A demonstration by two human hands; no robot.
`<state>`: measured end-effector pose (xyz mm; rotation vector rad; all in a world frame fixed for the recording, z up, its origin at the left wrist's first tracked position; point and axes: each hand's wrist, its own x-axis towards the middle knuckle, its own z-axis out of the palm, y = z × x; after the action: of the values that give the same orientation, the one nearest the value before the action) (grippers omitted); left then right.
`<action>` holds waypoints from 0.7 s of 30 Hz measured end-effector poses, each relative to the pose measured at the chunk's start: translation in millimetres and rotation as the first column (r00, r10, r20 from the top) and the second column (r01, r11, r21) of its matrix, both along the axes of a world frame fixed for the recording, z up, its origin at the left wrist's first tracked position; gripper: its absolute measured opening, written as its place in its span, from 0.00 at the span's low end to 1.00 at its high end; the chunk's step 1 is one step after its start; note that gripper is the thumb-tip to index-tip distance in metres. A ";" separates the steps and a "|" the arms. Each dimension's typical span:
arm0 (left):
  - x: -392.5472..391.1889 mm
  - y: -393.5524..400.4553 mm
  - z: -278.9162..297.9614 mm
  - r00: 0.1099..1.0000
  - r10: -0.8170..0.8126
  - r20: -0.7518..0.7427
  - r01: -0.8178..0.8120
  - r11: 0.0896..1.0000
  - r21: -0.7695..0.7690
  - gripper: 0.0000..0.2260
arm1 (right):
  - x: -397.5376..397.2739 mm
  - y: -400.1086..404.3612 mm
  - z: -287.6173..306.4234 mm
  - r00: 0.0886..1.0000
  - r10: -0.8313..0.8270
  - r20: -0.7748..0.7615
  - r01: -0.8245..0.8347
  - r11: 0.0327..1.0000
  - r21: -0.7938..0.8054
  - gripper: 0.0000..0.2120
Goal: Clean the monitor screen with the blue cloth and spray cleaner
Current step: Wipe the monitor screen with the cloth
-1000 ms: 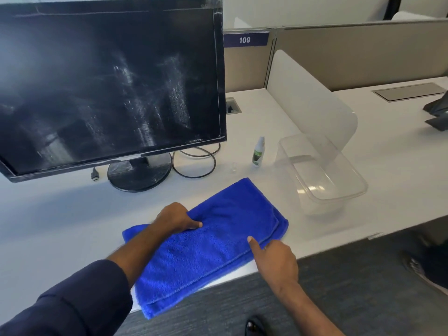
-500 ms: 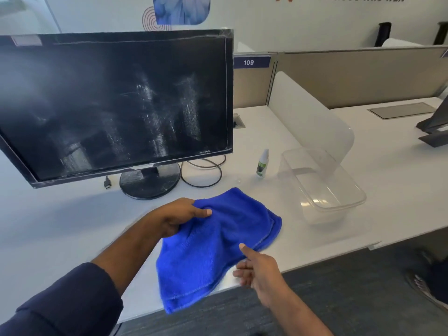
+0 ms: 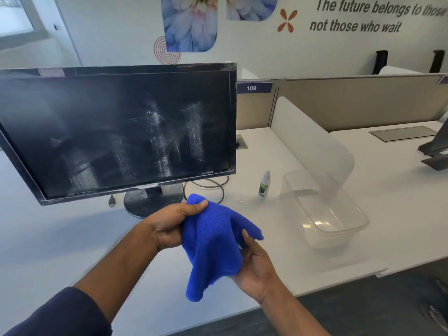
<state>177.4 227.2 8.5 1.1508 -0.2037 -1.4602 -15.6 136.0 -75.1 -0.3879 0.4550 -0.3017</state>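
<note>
The blue cloth (image 3: pixel 213 243) hangs bunched in the air above the desk's front edge. My left hand (image 3: pixel 169 226) grips its upper left part, thumb on top. My right hand (image 3: pixel 254 265) holds it from below and the right, palm up, thumb against the fabric. The black monitor (image 3: pixel 116 132) stands at the left, its screen dark with whitish smears in the middle. A small white and green spray bottle (image 3: pixel 264 185) stands upright on the desk, right of the monitor's stand and apart from both hands.
A clear plastic bin (image 3: pixel 339 224) sits on the white desk (image 3: pixel 400 214) right of the bottle, in front of a translucent divider (image 3: pixel 310 141). Black cables (image 3: pixel 208 187) loop by the monitor stand. Another monitor's base (image 3: pixel 436 154) stands at the far right.
The cloth, which lay flat on the desk, has been lifted and gathered between both hands. The view has tilted upward, showing more of the wall.
</note>
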 end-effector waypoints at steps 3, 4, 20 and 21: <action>6.0 9.9 -1.6 0.999 0.032 0.008 -0.032 0.999 -0.027 0.12 | -0.6 -17.4 7.1 0.998 -0.047 0.036 0.050 0.995 -0.081 0.21; 7.1 12.7 -2.5 0.999 0.040 0.023 -0.040 0.999 -0.030 0.12 | -1.8 -23.4 10.3 0.998 -0.050 0.038 0.053 0.994 -0.098 0.19; 4.3 30.8 -2.7 0.616 0.316 0.721 -0.352 0.930 -0.107 0.07 | -0.4 -74.7 81.9 0.838 -0.342 -0.424 -0.140 0.617 -0.775 0.13; 3.3 31.4 -1.9 0.573 0.347 0.742 -0.376 0.916 -0.138 0.05 | 0.8 -75.3 82.8 0.834 -0.367 -0.412 -0.128 0.599 -0.791 0.15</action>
<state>180.8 258.5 6.5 1.6802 -0.4898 -0.5361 -14.8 60.8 7.7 -1.3772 0.9137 -0.5413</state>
